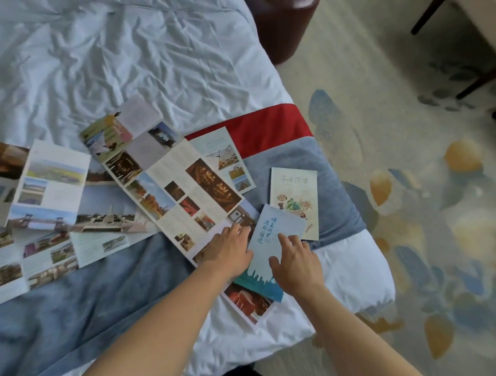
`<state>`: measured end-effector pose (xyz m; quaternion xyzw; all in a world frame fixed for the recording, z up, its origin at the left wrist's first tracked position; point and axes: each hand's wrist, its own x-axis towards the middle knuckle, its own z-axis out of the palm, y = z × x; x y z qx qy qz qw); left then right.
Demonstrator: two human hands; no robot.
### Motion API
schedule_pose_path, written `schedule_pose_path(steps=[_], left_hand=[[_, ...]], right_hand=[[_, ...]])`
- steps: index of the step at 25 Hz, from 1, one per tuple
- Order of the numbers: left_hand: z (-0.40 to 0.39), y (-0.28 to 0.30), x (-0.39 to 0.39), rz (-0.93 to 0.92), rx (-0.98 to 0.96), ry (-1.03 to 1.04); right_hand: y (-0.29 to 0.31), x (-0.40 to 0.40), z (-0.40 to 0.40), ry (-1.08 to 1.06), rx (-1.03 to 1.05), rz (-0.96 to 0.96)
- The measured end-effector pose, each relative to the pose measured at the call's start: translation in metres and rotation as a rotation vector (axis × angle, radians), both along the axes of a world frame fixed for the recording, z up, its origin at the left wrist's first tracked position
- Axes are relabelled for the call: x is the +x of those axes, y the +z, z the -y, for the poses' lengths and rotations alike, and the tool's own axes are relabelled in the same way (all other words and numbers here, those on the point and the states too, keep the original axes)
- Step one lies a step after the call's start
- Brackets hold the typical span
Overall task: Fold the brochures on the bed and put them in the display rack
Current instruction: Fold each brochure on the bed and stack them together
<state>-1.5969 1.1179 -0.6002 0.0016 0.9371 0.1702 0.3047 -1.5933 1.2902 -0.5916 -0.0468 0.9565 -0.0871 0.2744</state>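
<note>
Right hand (296,264) flat, fingers spread, pressing folded pale-blue paper brochure (270,238); nothing clamped. Left hand (230,247) open, palm down at brochure's left edge, partly on large unfolded photo brochure (183,189) beneath. Advice: hold one side steady, run fingers along crease. Brochure sits under right palm, near corner of white-sheeted bed (117,65). Display rack not visible.

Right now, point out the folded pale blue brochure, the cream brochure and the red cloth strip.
pale blue brochure (272,230): head view, upper cover.
cream brochure (295,190): head view, cover middle.
red cloth strip (266,128): head view, its middle.
</note>
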Motion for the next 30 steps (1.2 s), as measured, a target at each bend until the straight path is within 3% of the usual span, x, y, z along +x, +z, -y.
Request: schedule_pose_path(steps=[5,9,12,18,21,24,27,30], left_hand=[[0.001,-0.022,-0.027,0.033,0.030,0.028],[-0.010,-0.041,-0.046,0.101,0.121,0.241],[-0.029,-0.057,-0.051,0.154,0.145,0.289],[-0.054,-0.066,-0.056,0.033,0.228,0.422],[-0.054,-0.064,-0.066,-0.059,0.218,0.394],[-0.051,-0.064,-0.070,0.012,0.117,0.276],[-0.054,-0.071,-0.063,0.033,-0.019,0.142],[-0.052,-0.076,-0.063,0.022,-0.111,0.134]], right_hand=[[-0.018,-0.022,0.002,-0.050,-0.009,0.047],[-0.031,-0.037,-0.003,-0.146,-0.027,0.078],[-0.041,-0.043,-0.014,-0.184,-0.012,0.110],[-0.053,-0.051,-0.029,-0.263,-0.200,0.127],[-0.050,-0.059,-0.026,-0.411,-0.321,0.056],[-0.046,-0.074,-0.015,-0.558,-0.424,0.028],[-0.046,-0.080,-0.006,-0.553,-0.482,0.072],[-0.050,-0.080,-0.001,-0.488,-0.471,0.100]])
